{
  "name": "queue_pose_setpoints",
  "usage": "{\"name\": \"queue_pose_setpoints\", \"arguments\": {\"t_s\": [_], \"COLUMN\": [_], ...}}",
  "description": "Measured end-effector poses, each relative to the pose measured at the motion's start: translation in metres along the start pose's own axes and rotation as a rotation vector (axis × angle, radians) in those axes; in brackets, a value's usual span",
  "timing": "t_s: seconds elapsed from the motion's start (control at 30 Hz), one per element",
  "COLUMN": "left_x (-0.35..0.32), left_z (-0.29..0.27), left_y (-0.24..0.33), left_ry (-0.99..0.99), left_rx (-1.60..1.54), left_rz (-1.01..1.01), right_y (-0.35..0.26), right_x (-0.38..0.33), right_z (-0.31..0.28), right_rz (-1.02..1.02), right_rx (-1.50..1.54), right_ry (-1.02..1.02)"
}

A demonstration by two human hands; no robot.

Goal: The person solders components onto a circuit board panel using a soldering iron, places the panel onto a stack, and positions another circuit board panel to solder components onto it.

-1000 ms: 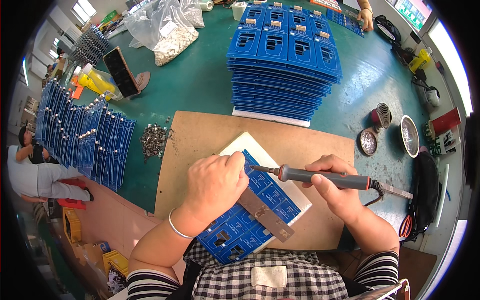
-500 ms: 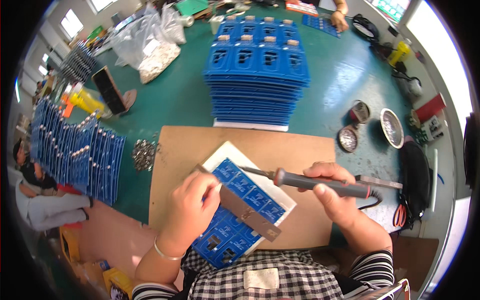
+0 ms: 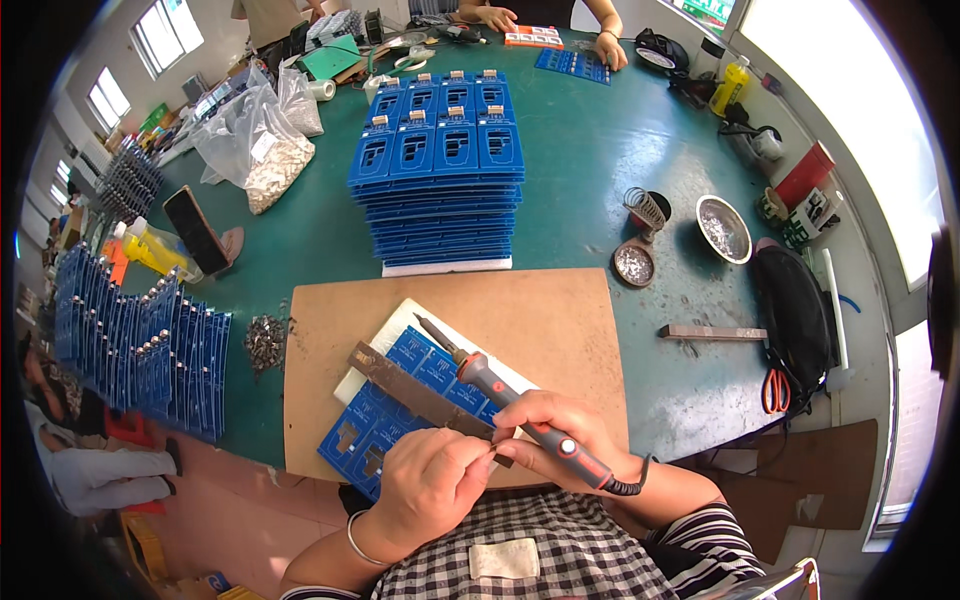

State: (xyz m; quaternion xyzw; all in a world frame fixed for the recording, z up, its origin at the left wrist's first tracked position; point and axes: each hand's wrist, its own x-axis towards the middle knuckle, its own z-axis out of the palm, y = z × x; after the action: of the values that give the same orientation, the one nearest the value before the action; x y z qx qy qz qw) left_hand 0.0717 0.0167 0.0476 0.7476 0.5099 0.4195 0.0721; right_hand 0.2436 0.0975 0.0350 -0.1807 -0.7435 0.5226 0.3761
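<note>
My right hand [image 3: 575, 430] holds a grey soldering iron [image 3: 520, 415], its bare tip pointing up and left above the board. My left hand [image 3: 430, 485] is closed, its thumb and finger pinched together against my right fingertips; what lies between them is too small to make out. Beside these fingertips is the near right end of a flat brown metal bar [image 3: 405, 385]. The bar lies diagonally across a blue circuit board panel [image 3: 350, 435] with cut-out openings. Under the panel shows a white pad [image 3: 398, 322], resting on a brown board [image 3: 560, 330].
A tall stack of blue panels [image 3: 440, 215] stands beyond the brown board. More panels [image 3: 150, 350] stand on edge at left, near small metal parts [image 3: 265, 343]. At right are an iron stand [image 3: 645, 215], a metal bowl [image 3: 723, 228], a bar [image 3: 712, 332] and scissors [image 3: 775, 390]. Across the table, another person's hand [image 3: 610, 50] touches a panel.
My left hand has left the bar's far left end and met my right hand at its near right end. The iron has swung to point up-left. The whole view has shifted.
</note>
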Motion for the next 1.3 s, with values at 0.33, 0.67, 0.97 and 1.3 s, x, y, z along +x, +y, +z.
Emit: {"name": "queue_pose_setpoints", "arguments": {"t_s": [0.33,0.67,0.97,1.3], "left_x": [-0.012,-0.008,0.000,0.002], "left_z": [-0.030,-0.029,-0.021,-0.012], "left_y": [-0.018,-0.053,-0.058,-0.064], "left_ry": [-0.035,0.041,-0.042,-0.042], "left_rx": [0.135,0.336,0.245,0.245], "left_rz": [-0.213,-0.256,-0.255,-0.219], "right_y": [0.005,-0.001,0.021,0.025], "right_x": [0.012,0.016,0.007,0.009], "right_z": [-0.031,-0.076,-0.052,-0.055], "right_rz": [-0.072,0.184,0.388,0.410], "right_rx": [-0.265,-0.031,0.061,0.108], "right_ry": [-0.087,0.163,0.186,0.131]}}
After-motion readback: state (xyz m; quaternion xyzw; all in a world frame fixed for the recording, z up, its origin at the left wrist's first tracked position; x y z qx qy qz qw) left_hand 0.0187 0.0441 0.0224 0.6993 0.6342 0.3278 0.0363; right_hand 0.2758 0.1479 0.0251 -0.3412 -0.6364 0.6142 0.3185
